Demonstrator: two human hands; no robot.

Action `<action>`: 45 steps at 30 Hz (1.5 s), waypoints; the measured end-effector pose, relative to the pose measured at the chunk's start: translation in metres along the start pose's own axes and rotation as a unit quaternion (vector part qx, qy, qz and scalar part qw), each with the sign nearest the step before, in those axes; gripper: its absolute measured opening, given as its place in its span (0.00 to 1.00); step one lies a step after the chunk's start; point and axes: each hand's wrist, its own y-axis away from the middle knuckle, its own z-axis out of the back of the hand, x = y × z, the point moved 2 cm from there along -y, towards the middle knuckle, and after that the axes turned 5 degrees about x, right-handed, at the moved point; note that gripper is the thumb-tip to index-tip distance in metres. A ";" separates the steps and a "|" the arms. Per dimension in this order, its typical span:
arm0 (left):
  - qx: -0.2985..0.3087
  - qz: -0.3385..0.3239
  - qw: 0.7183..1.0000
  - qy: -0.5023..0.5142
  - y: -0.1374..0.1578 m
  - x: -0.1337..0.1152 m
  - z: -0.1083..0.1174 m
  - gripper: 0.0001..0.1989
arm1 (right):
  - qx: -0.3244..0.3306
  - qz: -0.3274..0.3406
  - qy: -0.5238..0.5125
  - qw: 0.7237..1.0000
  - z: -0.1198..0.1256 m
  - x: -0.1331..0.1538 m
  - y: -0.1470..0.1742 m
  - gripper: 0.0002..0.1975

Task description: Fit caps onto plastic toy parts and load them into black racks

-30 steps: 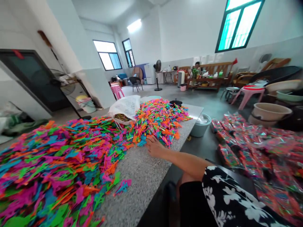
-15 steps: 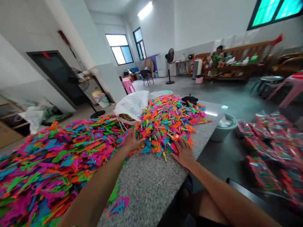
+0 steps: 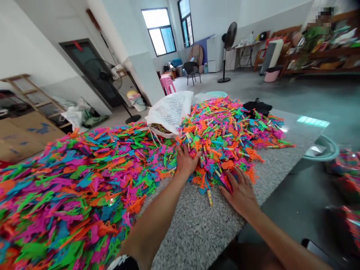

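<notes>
Two heaps of small, bright plastic pieces, which look like toy guns, cover much of a speckled grey stone tabletop [image 3: 194, 225]. At the near-left edge of the right heap [image 3: 222, 131], my left hand [image 3: 187, 163] rests against the pieces with thumb and fingers apart. My right hand [image 3: 242, 193] lies at the same heap's front right, its fingers spread over pink and orange pieces. Some fingertips are hidden among them. Between the hands, a yellow-labelled tube [image 3: 209, 197] sticks out onto the stone. The wide left heap [image 3: 84, 187] spreads beside my left forearm.
A white woven sack [image 3: 171, 110] lies tipped behind the heaps, brownish contents at its mouth. A black bag [image 3: 257, 107] sits at the right heap's back. Past the table's right edge stands a pale green tub [image 3: 332, 150]. A standing fan [image 3: 230, 37] and a person are farther off.
The view has swung left and down, so the table and heaps appear larger and farther right. Both hands stay at the right heap with fingers spread; the pieces look little changed.
</notes>
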 end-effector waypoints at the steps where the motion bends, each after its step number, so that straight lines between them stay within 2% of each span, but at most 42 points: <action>1: -0.004 0.010 1.000 0.007 0.003 -0.007 -0.002 0.53 | -0.003 -0.001 0.002 1.000 0.000 0.000 0.000 0.35; 6: 0.000 0.039 0.998 0.058 0.008 -0.038 -0.013 0.55 | -0.024 -0.005 0.008 1.000 0.003 0.001 -0.004 0.32; 12: -0.034 0.074 0.990 0.113 0.016 -0.072 -0.030 0.59 | -0.034 -0.015 0.013 0.999 0.006 0.001 -0.008 0.30; 16: -0.008 0.060 0.994 0.096 0.022 -0.072 -0.018 0.57 | -0.041 -0.024 0.020 0.999 0.004 -0.001 -0.005 0.30; 18: 0.000 0.029 0.997 0.067 0.023 -0.059 0.000 0.53 | -0.039 -0.023 0.022 0.999 0.003 -0.002 -0.004 0.30; 20: -0.021 -0.007 0.999 0.032 0.021 -0.034 0.022 0.44 | -0.039 -0.020 0.023 0.999 0.003 -0.003 -0.004 0.30; 22: -0.057 -0.021 0.998 -0.007 0.017 0.001 0.043 0.33 | -0.044 -0.020 0.021 0.999 0.003 -0.003 -0.004 0.30; 24: -0.055 -0.013 0.997 -0.054 0.013 0.043 0.057 0.29 | -0.047 -0.022 0.017 0.999 0.004 -0.002 -0.005 0.30; 27: 0.035 -0.044 0.989 -0.134 0.012 0.101 0.066 0.28 | -0.048 -0.029 0.014 0.998 0.005 -0.001 -0.005 0.29; 30: 0.099 -0.087 0.971 -0.198 0.021 0.139 0.070 0.27 | -0.049 -0.032 0.014 0.998 0.006 -0.001 -0.005 0.28; 33: 0.107 -0.112 0.958 -0.243 0.033 0.156 0.081 0.26 | -0.050 -0.025 0.017 0.998 0.006 -0.002 -0.005 0.28; 38: 0.124 -0.143 0.932 -0.309 0.051 0.168 0.108 0.24 | -0.065 0.001 0.022 0.998 0.003 -0.007 -0.003 0.25; 42: 0.144 -0.157 0.917 -0.338 0.064 0.171 0.124 0.23 | -0.064 0.005 0.030 0.998 0.002 -0.008 -0.002 0.24; 45: 0.154 -0.140 0.916 -0.344 0.065 0.166 0.128 0.19 | -0.063 0.004 0.031 0.998 0.003 -0.008 -0.002 0.24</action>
